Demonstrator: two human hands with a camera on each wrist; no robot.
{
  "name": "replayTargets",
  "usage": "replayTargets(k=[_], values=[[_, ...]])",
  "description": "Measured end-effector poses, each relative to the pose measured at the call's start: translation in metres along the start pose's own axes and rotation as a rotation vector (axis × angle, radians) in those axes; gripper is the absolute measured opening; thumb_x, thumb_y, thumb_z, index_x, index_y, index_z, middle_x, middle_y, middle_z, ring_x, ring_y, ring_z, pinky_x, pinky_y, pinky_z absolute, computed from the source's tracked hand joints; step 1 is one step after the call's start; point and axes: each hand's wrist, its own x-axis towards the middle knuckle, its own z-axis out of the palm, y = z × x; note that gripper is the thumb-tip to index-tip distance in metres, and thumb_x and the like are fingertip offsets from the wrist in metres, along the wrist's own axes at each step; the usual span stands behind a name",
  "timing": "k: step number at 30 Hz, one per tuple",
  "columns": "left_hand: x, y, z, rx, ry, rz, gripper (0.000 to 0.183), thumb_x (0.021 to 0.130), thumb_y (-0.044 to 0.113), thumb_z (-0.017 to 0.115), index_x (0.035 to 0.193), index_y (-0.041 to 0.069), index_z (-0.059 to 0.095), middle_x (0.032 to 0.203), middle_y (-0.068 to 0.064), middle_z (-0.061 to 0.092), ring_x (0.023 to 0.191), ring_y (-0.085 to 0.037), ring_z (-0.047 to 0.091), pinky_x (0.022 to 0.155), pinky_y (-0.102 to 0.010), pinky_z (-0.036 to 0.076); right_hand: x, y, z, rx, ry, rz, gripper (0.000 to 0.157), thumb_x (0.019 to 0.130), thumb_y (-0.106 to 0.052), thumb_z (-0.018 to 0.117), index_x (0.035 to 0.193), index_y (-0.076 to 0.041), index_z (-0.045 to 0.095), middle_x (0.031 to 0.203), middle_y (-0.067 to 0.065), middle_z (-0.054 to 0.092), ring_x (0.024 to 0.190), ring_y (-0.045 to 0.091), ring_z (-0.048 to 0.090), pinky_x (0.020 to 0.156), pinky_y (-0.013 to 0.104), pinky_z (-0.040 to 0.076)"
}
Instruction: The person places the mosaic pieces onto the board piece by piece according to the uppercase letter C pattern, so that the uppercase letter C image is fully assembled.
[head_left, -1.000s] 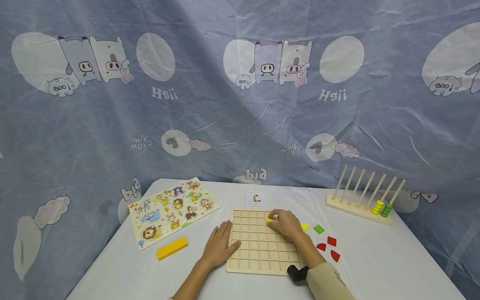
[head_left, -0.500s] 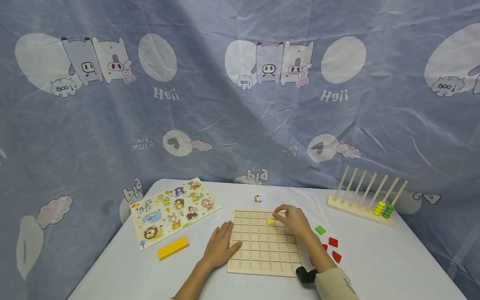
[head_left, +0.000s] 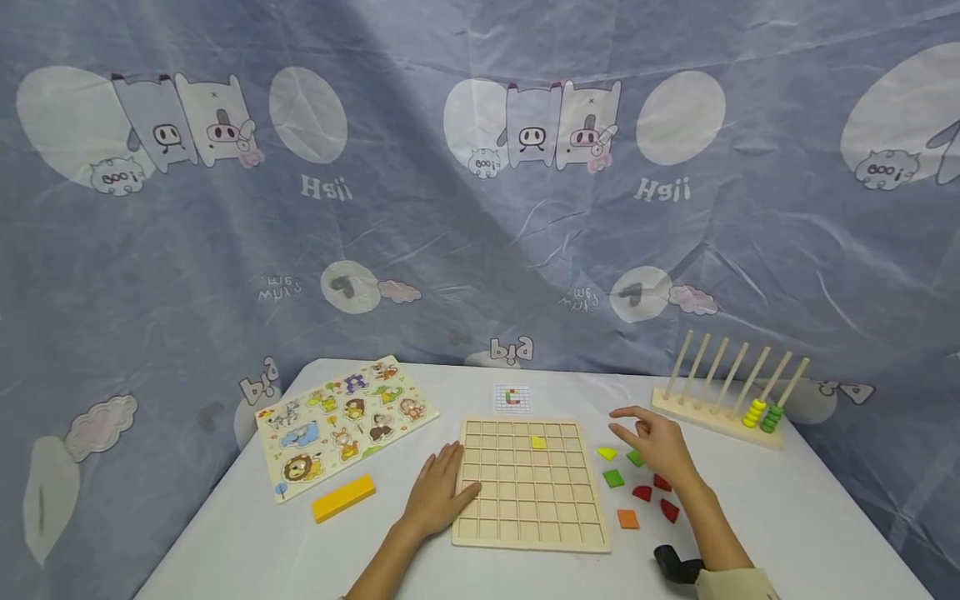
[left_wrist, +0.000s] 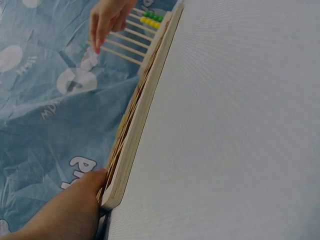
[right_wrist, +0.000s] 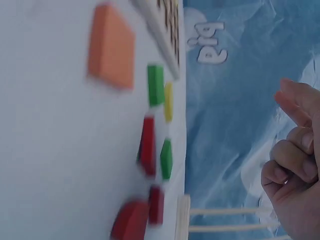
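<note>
A wooden grid board [head_left: 525,508] lies on the white table with one yellow piece [head_left: 538,442] in a cell of its second row from the back. Along the board's left edge rests my left hand [head_left: 433,492], fingers straight and thumb over the rim. My right hand [head_left: 660,446] hovers right of the board, holding nothing, its thumb and index finger stretched out apart. Under and near it lie small loose pieces: a yellow one [head_left: 607,453], a green square [head_left: 613,478], another green piece [head_left: 636,457], several red pieces [head_left: 642,493] and an orange square [right_wrist: 112,47].
Behind the board lies a small printed pattern card [head_left: 513,398]. An animal puzzle board [head_left: 348,425] and a yellow-orange block [head_left: 343,499] are on the left. At the back right stands a peg rack [head_left: 716,412] with yellow and green beads. A patterned curtain [head_left: 480,208] hangs behind.
My right hand has let go of the yellow piece in the grid and moved right, over the loose pieces. My left hand has stayed at the board's edge.
</note>
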Motion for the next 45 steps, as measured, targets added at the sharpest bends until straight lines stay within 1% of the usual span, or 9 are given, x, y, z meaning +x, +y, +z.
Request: replayTargets(k=[5, 10, 15, 22, 27, 35, 39, 42, 45], values=[[0.001, 0.000, -0.001, 0.002, -0.005, -0.010, 0.075, 0.090, 0.053, 0.046, 0.140, -0.002, 0.035, 0.144, -0.016, 0.035, 0.134, -0.030, 0.029, 0.109, -0.048, 0.017, -0.018, 0.021, -0.022, -0.055, -0.047, 0.065, 0.026, 0.080, -0.036, 0.071, 0.099, -0.019, 0.069, 0.047, -0.007, 0.027, 0.039, 0.005, 0.020, 0.035, 0.023, 0.023], [0.000, 0.000, -0.002, 0.005, 0.010, -0.004, 0.075, 0.090, 0.053, 0.047, 0.139, -0.002, 0.035, 0.144, -0.015, 0.035, 0.133, -0.030, 0.029, 0.109, -0.048, 0.018, -0.033, 0.040, -0.036, -0.095, -0.099, 0.158, 0.029, 0.078, -0.034, 0.073, 0.101, -0.016, 0.069, 0.048, -0.006, 0.027, 0.041, 0.006, 0.021, 0.037, 0.024, 0.023], [0.000, -0.001, 0.000, 0.003, 0.003, -0.005, 0.076, 0.090, 0.054, 0.046, 0.140, -0.001, 0.034, 0.144, -0.015, 0.034, 0.134, -0.029, 0.028, 0.110, -0.047, 0.016, -0.048, 0.053, -0.046, -0.079, -0.177, 0.254, 0.034, 0.077, -0.034, 0.074, 0.104, -0.013, 0.069, 0.049, -0.006, 0.027, 0.043, 0.006, 0.020, 0.037, 0.023, 0.023], [0.001, -0.001, 0.001, 0.011, 0.013, 0.009, 0.076, 0.090, 0.054, 0.046, 0.140, -0.002, 0.035, 0.143, -0.016, 0.035, 0.133, -0.030, 0.029, 0.109, -0.048, 0.018, -0.060, 0.068, -0.048, -0.085, -0.296, 0.320, 0.041, 0.073, -0.040, 0.075, 0.105, -0.014, 0.069, 0.051, -0.005, 0.030, 0.045, 0.007, 0.022, 0.040, 0.023, 0.024], [0.001, -0.001, 0.000, 0.002, -0.003, -0.006, 0.076, 0.090, 0.054, 0.046, 0.140, -0.001, 0.034, 0.144, -0.016, 0.034, 0.134, -0.029, 0.028, 0.110, -0.047, 0.016, -0.065, 0.074, -0.042, -0.103, -0.346, 0.386, 0.043, 0.071, -0.040, 0.077, 0.104, -0.013, 0.069, 0.053, -0.004, 0.033, 0.049, 0.011, 0.027, 0.045, 0.025, 0.024], [-0.001, -0.001, -0.001, -0.001, -0.007, -0.021, 0.076, 0.090, 0.054, 0.046, 0.140, -0.001, 0.034, 0.144, -0.015, 0.034, 0.134, -0.029, 0.028, 0.110, -0.046, 0.016, -0.062, 0.075, -0.038, -0.131, -0.338, 0.346, 0.038, 0.071, -0.038, 0.077, 0.099, -0.013, 0.070, 0.052, -0.003, 0.036, 0.047, 0.010, 0.030, 0.044, 0.025, 0.025], [-0.001, -0.001, -0.001, -0.009, -0.010, -0.019, 0.076, 0.090, 0.053, 0.047, 0.140, -0.002, 0.034, 0.144, -0.016, 0.034, 0.134, -0.030, 0.028, 0.110, -0.047, 0.016, -0.063, 0.075, -0.038, -0.120, -0.332, 0.351, 0.040, 0.073, -0.039, 0.076, 0.100, -0.011, 0.069, 0.053, -0.003, 0.037, 0.048, 0.011, 0.030, 0.044, 0.025, 0.025], [0.000, -0.001, 0.000, -0.012, -0.011, -0.016, 0.076, 0.090, 0.053, 0.047, 0.140, -0.002, 0.034, 0.144, -0.016, 0.034, 0.134, -0.031, 0.028, 0.110, -0.048, 0.016, -0.063, 0.075, -0.038, -0.119, -0.313, 0.356, 0.042, 0.072, -0.042, 0.076, 0.101, -0.011, 0.069, 0.052, -0.003, 0.035, 0.047, 0.010, 0.028, 0.044, 0.025, 0.025], [0.000, -0.001, 0.000, -0.005, -0.006, -0.013, 0.076, 0.090, 0.053, 0.047, 0.140, -0.002, 0.034, 0.144, -0.017, 0.035, 0.133, -0.031, 0.029, 0.109, -0.048, 0.017, -0.060, 0.072, -0.039, -0.128, -0.280, 0.320, 0.042, 0.073, -0.043, 0.074, 0.102, -0.012, 0.069, 0.051, -0.004, 0.033, 0.046, 0.008, 0.025, 0.042, 0.024, 0.024]])
